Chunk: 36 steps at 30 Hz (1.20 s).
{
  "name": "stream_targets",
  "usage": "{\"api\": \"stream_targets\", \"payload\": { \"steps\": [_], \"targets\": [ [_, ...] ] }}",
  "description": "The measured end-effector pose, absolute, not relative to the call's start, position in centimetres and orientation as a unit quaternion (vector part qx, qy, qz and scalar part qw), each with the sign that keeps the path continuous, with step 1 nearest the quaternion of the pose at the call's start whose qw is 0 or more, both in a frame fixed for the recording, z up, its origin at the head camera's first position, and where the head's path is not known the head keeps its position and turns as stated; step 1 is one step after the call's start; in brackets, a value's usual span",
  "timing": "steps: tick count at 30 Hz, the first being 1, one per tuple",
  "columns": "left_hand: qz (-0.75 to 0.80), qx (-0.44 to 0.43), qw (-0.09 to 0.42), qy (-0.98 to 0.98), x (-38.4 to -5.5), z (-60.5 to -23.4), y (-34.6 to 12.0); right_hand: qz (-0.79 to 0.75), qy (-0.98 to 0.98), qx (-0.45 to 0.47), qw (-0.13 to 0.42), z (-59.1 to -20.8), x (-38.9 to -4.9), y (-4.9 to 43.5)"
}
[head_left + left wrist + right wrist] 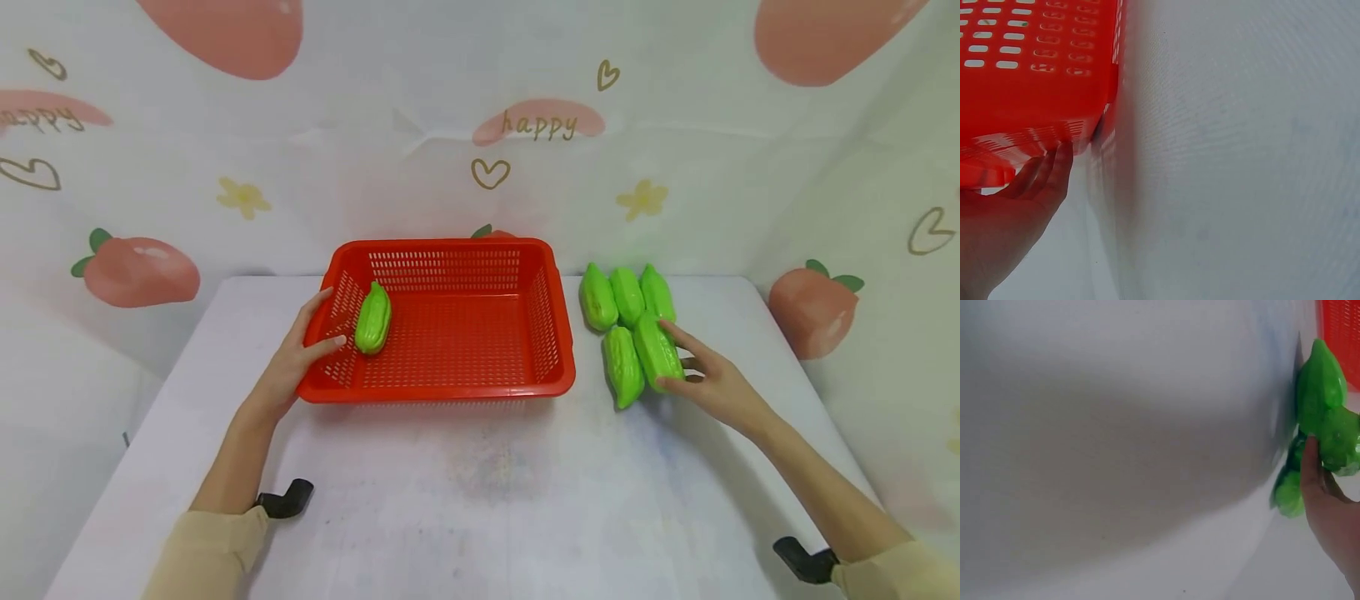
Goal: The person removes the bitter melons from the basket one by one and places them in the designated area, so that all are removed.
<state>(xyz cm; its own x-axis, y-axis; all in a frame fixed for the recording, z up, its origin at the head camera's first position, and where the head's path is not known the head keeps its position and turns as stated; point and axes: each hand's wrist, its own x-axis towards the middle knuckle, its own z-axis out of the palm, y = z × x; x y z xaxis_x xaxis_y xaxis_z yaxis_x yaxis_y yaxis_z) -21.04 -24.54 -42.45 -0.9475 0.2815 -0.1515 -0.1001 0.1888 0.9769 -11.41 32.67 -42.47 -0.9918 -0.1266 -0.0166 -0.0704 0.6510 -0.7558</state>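
Observation:
A red plastic basket (457,392) with slotted walls stands toward the back of the table. My left hand (288,367) holds its left side, thumb over the rim; in the left wrist view the fingers (1054,172) lie against the outer wall. Inside the basket, near that side, lies one green bitter melon (373,319). Right of the basket, my right hand (716,383) grips another bitter melon (657,350) between thumb and fingers. This melon (1341,440) overlaps its neighbours in the right wrist view.
Several more bitter melons lie around the held one: one (623,367) just left of it, and three behind, including the leftmost (597,297). A printed cloth (420,192) hangs behind the white table (480,500). Black wrist mounts (288,500) sit at both sleeves.

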Motion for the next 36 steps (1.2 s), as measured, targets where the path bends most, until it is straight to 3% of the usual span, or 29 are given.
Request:
{"api": "stream_targets", "payload": {
  "steps": [15, 28, 36],
  "targets": [
    [0.632, 0.058, 0.148, 0.758, -21.1, -42.2, -24.5, -0.404, 0.914, -0.043, 0.019, -44.0, -10.8, 32.8],
    [0.638, 0.054, 0.149, 0.753, -21.0, -42.5, -24.5, -0.368, 0.929, -0.022, 0.043, -44.5, -11.0, 32.3],
    [0.638, 0.057, 0.149, 0.753, -21.0, -42.3, -24.4, -0.378, 0.925, -0.035, 0.009, -44.2, -10.8, 32.4]
  ]
}}
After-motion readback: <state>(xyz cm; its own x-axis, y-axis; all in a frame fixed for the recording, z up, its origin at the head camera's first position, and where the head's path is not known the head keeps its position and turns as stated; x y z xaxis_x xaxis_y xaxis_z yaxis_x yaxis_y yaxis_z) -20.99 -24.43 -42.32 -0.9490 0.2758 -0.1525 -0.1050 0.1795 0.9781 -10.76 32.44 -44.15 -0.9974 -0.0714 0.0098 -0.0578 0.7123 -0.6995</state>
